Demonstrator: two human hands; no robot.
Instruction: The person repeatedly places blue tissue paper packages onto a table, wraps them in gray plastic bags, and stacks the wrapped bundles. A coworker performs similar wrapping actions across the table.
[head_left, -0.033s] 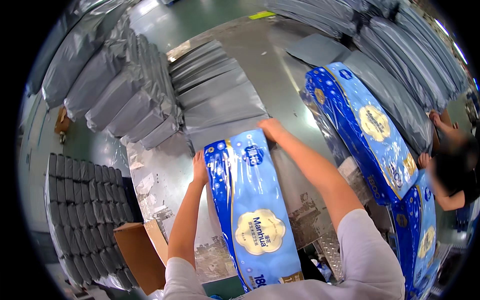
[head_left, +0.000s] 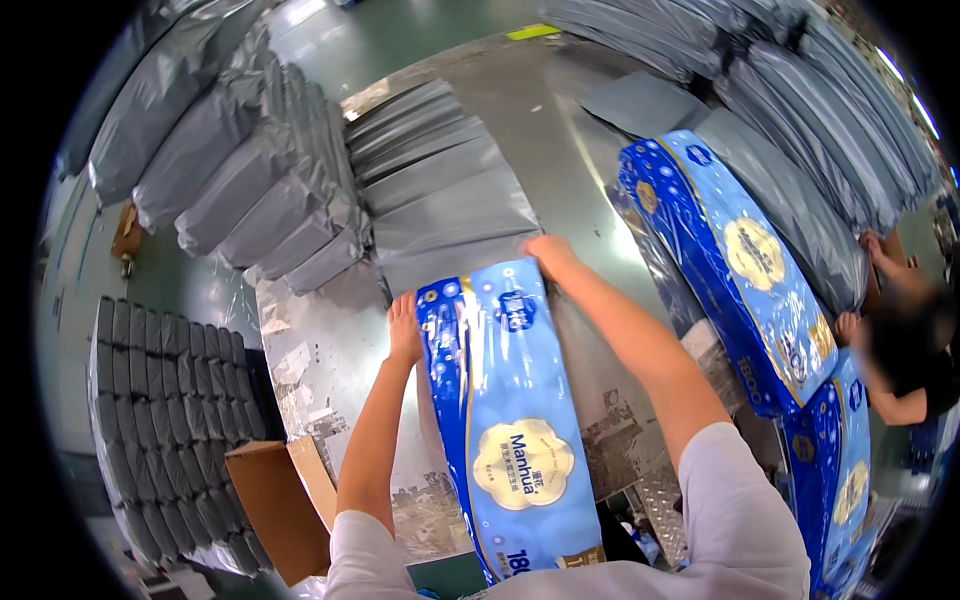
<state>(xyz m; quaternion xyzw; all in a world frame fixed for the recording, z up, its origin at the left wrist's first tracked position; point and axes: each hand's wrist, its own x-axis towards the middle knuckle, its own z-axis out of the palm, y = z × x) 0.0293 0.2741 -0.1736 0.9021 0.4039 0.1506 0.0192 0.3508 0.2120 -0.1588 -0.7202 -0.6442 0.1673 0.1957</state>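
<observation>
Blue pack [head_left: 510, 420] flat on steel table [head_left: 560, 150]; left hand [head_left: 404, 328] gripping far-left corner, right hand [head_left: 549, 256] holding far end against grey bag [head_left: 450, 215].

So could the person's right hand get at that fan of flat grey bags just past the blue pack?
Probably yes. The right hand rests on the far end of the blue pack, right at the edge of the flat grey bags, and nothing lies between them on the metal table.

L hand [head_left: 404, 325] flat, fingers up | R hand [head_left: 549, 255] curled, arm extended
</observation>
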